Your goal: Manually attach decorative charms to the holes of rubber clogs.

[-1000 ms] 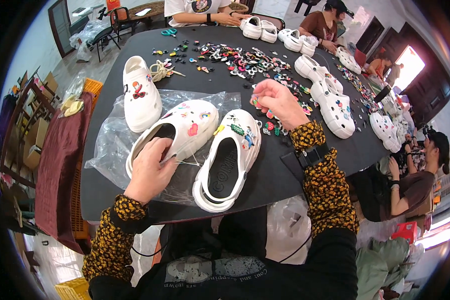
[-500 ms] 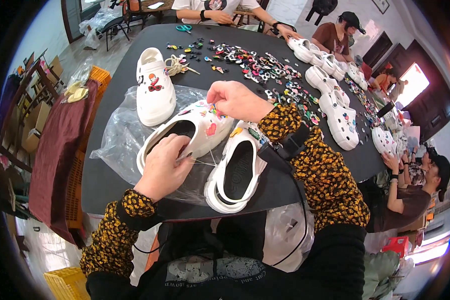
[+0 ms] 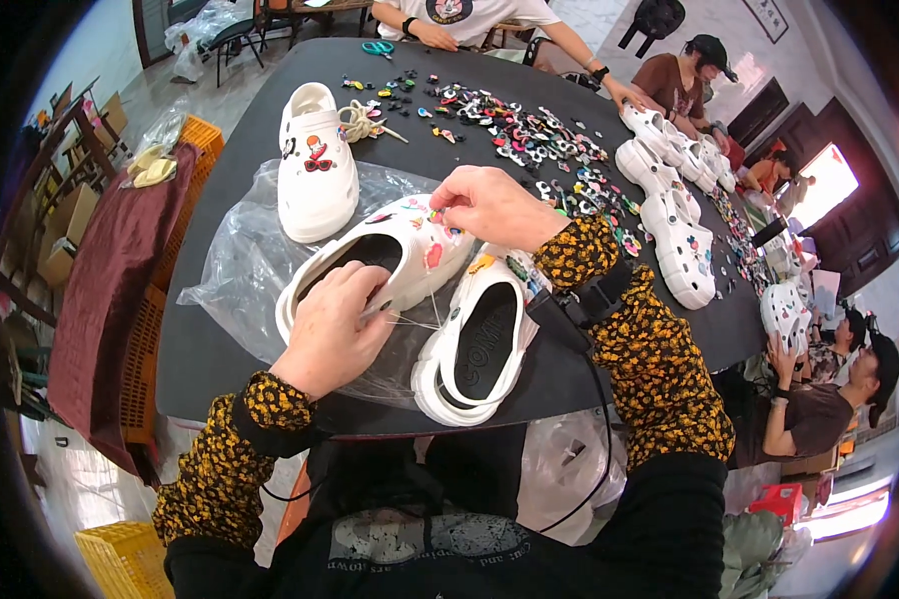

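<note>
So your middle clog (image 3: 410, 250), the white one with the pink heart on it, is in front of you on the black table (image 3: 200, 374), lying at a slant with its toe up and to the right. Your left hand (image 3: 338, 324) has it gripped at the opening, fingers inside and thumb outside. Your right hand (image 3: 499, 208) is over its toe, fingertips pinched narrow on a small colourful charm (image 3: 438, 217). Can't tell whether that charm is seated in a hole, your fingers cover too much.

Just left of the middle clog and a bit beyond it there's a left clog (image 3: 318, 200) with a red sunglasses charm, toe facing you. Just to its right is a right clog (image 3: 474, 349), heel toward you, its toe partly hidden by your right wrist. A crinkly clear plastic bag (image 3: 232, 265) is spread under and left of the middle clog, and some thin pale strands run just right of it, near your left thumb.

Beyond the middle clog you've got a tied cord (image 3: 365, 125) and a big charm pile (image 3: 529, 130). Well to its right, more white clogs (image 3: 681, 250) are lined up, and a co-worker's hand (image 3: 621, 95) reaches to the far end.
</note>
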Available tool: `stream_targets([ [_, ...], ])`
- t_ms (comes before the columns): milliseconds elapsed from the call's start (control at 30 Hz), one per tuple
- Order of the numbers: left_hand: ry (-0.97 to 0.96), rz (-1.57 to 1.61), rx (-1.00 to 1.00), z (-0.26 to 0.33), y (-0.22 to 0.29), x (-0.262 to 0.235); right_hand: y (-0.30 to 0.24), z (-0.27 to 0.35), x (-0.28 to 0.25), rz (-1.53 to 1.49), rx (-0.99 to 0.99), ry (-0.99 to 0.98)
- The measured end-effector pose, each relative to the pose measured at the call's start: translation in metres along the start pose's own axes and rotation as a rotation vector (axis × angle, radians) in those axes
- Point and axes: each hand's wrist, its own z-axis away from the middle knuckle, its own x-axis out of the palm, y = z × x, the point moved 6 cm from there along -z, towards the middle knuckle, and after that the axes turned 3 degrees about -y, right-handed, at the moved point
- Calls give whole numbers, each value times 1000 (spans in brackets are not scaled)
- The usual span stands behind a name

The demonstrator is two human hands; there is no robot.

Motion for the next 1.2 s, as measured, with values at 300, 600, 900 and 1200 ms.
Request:
stream_targets([
  [300, -29, 4, -25, -1, 1, 1, 14, -1, -1, -110, 86, 91],
  [600, -24, -12, -9, 0, 0, 1, 14, -1, 1, -265, 131, 49],
  [900, -35, -14, -25, 0, 0, 1, -1, 0, 3, -104, 45, 78],
  [1200, -39, -6, -27, -1, 0, 2, -5, 4, 4, 37, -76, 146],
])
